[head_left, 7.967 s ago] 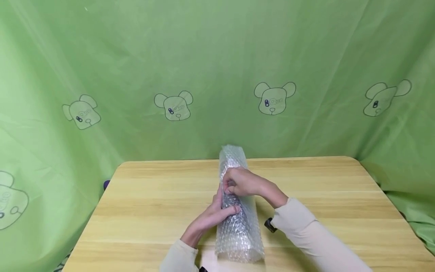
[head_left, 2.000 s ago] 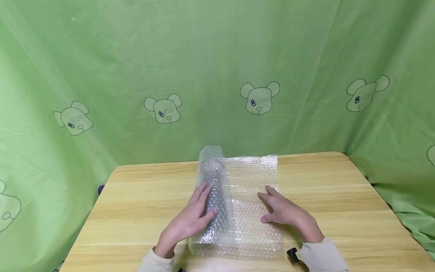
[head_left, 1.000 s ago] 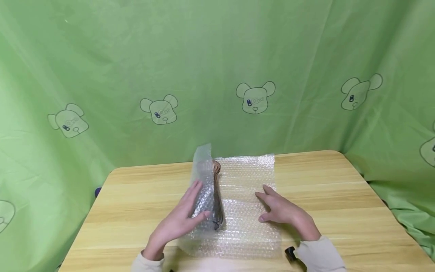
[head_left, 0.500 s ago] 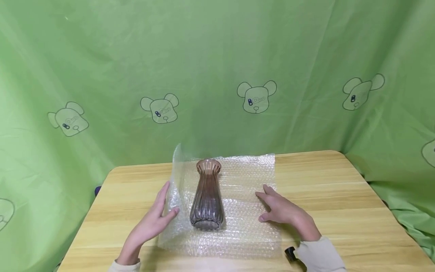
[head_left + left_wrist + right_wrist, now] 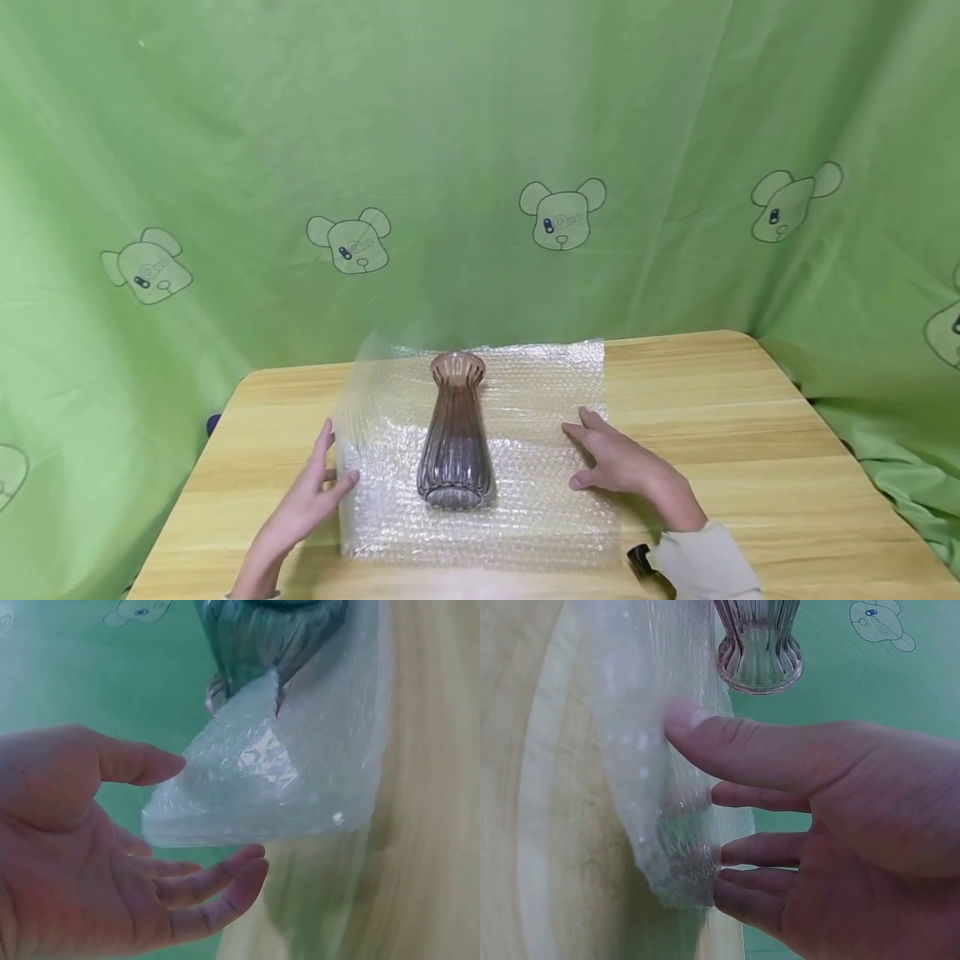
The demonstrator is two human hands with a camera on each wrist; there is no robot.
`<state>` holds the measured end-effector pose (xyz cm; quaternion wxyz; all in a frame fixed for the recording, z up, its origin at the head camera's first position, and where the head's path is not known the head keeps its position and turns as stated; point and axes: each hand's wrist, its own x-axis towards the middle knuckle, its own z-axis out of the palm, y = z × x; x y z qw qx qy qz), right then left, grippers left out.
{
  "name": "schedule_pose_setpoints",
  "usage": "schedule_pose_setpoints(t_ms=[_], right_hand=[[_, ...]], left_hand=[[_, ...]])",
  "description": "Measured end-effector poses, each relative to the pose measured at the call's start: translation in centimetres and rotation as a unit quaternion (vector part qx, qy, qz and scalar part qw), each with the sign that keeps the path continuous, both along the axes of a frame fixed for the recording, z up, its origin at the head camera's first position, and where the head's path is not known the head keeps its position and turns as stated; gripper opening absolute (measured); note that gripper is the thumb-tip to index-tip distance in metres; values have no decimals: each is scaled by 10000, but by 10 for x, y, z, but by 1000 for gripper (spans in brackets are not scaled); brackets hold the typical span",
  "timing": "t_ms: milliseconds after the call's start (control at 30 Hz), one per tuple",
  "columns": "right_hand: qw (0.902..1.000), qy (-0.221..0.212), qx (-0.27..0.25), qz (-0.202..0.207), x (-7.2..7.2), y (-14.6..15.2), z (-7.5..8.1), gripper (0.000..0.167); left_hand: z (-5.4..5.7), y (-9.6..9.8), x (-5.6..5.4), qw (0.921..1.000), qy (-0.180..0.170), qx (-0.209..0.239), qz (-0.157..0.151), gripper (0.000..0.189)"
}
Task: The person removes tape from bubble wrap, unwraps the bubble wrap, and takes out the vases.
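A ribbed glass vase [image 5: 456, 437], pinkish at the rim and dark grey toward the base, lies on its side on a spread sheet of bubble wrap [image 5: 540, 500]. Its mouth points to the far side of the table. My left hand [image 5: 303, 500] is at the sheet's left edge, fingers spread and loose. In the left wrist view that hand's thumb [image 5: 142, 763] is by the wrap's raised corner, with the other fingers below it. On the right edge my right hand [image 5: 618, 458] rests with relaxed fingers; the right wrist view shows its thumb [image 5: 727, 746] against the wrap.
The wooden table [image 5: 720, 433] has rounded far corners. Behind it and at both sides hangs a green curtain [image 5: 450, 125] printed with bear faces. A dark purple object [image 5: 213, 423] shows beyond the table's left edge.
The bubble wrap, rolled around the vase earlier, has been unrolled. Its left flap has swung over to the left with my left hand, uncovering the vase. My right hand has stayed put lately.
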<state>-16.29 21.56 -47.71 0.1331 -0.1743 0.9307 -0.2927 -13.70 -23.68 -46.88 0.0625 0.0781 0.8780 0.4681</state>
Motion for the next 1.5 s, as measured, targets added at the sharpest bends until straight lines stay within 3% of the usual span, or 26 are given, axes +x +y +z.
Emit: schedule_pose_setpoints(t_ms=[100,200,333,400,567,667,767,900,1000,1100,1300,1500], right_hand=[[10000,-3,6,11,0,0,0,86],[10000,-2,19,-10,1,1,0,86],[10000,17,38,-11,0,1,0,85],[10000,20,36,3,0,1,0,85],[10000,20,64,-8,0,0,-1,87],[10000,12,76,10,0,0,-1,87],[10000,7,70,-7,0,1,0,86],[10000,25,44,-42,-1,2,1,86],[10000,27,29,15,-1,1,0,85],[10000,12,25,18,-1,-1,0,84],[10000,46,49,-10,-2,-2,-2,84],[9999,-12,112,-100,-2,-1,-4,84]], left_hand=[[9,-7,4,9990,357,-275,77,83],[25,-5,9,9928,1007,-629,131,70],[51,11,19,9801,1734,-961,26,59],[61,23,23,9759,1877,-1108,-131,56],[73,50,20,9727,1769,-1382,-592,51],[75,60,7,9725,1586,-1510,-792,51],[76,68,-14,9715,1394,-1584,-1078,51],[66,74,-45,9729,936,-1636,-1341,49],[48,74,-65,9760,497,-1658,-1324,50],[29,73,-81,9774,314,-1730,-1170,50],[5,64,-98,9744,398,-2076,-764,57],[-10,52,-103,9715,358,-2123,-993,70]])
